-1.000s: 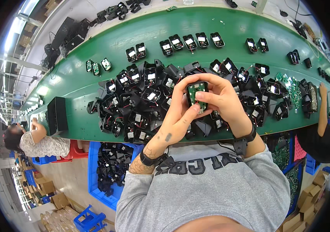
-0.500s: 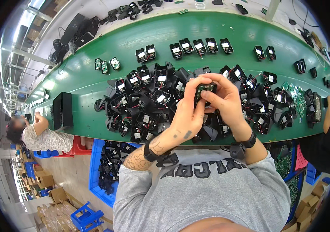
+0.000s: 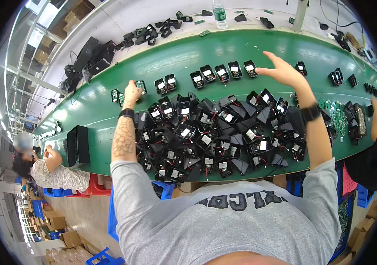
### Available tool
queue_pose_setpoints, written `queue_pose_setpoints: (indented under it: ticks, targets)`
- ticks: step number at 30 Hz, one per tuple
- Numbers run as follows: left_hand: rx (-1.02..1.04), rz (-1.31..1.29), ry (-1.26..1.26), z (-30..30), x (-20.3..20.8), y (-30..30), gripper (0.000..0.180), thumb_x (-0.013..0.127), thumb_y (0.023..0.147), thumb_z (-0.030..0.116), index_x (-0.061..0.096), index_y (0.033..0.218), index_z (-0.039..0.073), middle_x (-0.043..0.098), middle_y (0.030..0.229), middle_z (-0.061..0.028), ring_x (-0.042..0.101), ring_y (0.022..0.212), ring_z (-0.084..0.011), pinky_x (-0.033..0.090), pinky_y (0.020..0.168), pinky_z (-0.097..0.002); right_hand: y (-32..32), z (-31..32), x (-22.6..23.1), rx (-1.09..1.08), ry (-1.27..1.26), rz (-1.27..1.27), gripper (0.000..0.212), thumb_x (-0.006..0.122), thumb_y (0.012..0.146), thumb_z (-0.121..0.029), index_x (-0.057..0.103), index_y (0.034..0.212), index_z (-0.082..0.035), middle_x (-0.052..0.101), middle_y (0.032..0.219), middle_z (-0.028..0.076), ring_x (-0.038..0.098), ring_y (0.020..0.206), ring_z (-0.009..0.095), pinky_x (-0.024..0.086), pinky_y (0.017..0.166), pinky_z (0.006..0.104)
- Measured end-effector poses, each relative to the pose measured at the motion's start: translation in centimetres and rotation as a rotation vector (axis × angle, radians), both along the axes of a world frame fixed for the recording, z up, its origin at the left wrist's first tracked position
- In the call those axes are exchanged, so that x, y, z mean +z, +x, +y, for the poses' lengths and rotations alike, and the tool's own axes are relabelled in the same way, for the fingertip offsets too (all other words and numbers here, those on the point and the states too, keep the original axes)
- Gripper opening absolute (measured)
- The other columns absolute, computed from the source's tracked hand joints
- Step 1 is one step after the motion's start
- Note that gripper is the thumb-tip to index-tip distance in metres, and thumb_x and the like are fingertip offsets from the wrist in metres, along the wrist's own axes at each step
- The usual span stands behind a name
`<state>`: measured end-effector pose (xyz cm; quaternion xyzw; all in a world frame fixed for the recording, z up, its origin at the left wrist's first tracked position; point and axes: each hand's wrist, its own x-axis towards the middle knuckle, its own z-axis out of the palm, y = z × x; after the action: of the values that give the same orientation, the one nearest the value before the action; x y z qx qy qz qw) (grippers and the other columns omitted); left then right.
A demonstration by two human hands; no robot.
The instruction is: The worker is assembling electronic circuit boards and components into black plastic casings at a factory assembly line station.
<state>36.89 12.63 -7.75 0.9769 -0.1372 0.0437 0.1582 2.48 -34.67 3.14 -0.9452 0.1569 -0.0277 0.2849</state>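
Observation:
My left hand is at the left end of the row, its fingers closed at the edge of a small black housing with a green circuit board. Two more such board-filled housings stand just left of it. Over the right part of the row, my right hand is spread with nothing in it, thumb pointing toward a black housing with a white label. Several similar open housings line the bench between my hands. Nearer to me lies a large heap of black housings with red wires and white labels.
The green bench curves across the view. A black box stands at its left, loose green boards lie at right. A water bottle is on the back ledge. One person sits at far left; another person's arm shows at right.
My hands have parted from in front of me, where they held a housing with a green board. The left has reached forward and left to the row, the right forward and right, fingers spreading.

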Motion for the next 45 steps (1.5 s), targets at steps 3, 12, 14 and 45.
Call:
queue_pose_setpoints:
  ticks: [3,12,14,45]
  targets:
    - [-0.09,0.066,0.01,-1.3,-1.4,-0.3,0.051,0.075,0.07,0.021,0.062,0.117,0.005,0.068,0.107,-0.0211,0.065,0.102,-0.0371,0.05,0.092,-0.0409,5.9,-1.8,-4.9,-0.066,-0.021,0.28,0.115,0.062,0.073,-0.075,0.024,0.151,0.001,0.036,0.15,0.026,0.04,0.138,0.035,0.035,0.111,0.0415]
    - [-0.046,0.563,-0.055,-12.2,5.2,-8.1,0.094,0.061,0.075,0.074,0.032,0.151,0.026,0.027,0.15,-0.0293,0.041,0.132,-0.043,0.052,0.092,-0.0506,14.1,4.7,-8.8,-0.232,0.051,0.368,0.127,0.064,0.057,-0.087,0.021,0.155,-0.02,0.026,0.153,0.027,0.036,0.134,0.043,0.054,0.083,0.0526]
    - [-0.113,0.653,0.014,-13.6,5.8,-9.3,0.1,0.067,0.072,0.073,0.026,0.152,0.031,0.008,0.155,-0.0267,0.038,0.134,-0.0412,0.055,0.088,-0.0516,14.8,6.4,-8.8,-0.207,0.033,0.36,0.123,0.072,0.055,-0.081,0.023,0.155,-0.027,0.024,0.153,0.025,0.037,0.132,0.044,0.057,0.07,0.0479]
    - [-0.152,0.394,-0.432,-19.0,3.1,-11.4,0.085,0.083,0.052,0.037,0.051,0.13,0.03,0.03,0.136,-0.024,0.042,0.118,-0.0462,0.047,0.095,-0.0499,17.1,10.6,-11.8,-0.163,0.301,-0.364,0.051,0.08,0.066,-0.021,0.068,0.115,-0.026,0.053,0.121,0.015,0.059,0.107,0.033,0.051,0.092,0.0388]
